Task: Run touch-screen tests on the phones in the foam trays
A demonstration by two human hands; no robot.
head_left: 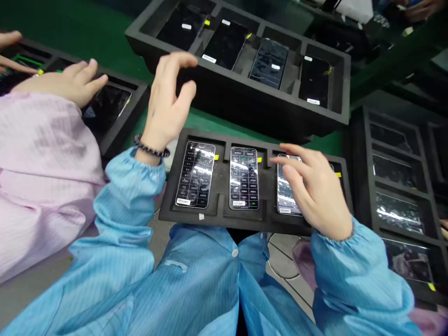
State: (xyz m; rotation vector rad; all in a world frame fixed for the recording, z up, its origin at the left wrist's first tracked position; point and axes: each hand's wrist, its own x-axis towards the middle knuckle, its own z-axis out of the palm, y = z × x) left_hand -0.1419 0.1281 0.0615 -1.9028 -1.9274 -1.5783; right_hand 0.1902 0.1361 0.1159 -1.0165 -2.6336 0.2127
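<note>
In front of me a black foam tray holds several smartphones in separate slots. The left phone and the middle phone are lit with grids of buttons, some marked green. Over the third phone hovers my right hand, fingers apart, covering part of its screen; whether a fingertip touches it I cannot tell. A fourth slot at the right is mostly hidden behind that hand. My left hand, wearing a beaded bracelet, is raised above the tray's far left corner, its fingers bent and apart, holding nothing.
Behind stands a deeper stack of foam trays with dark phones in its slots. More phone trays lie at the right. On the left, a co-worker's hand in a pink sleeve rests over another tray.
</note>
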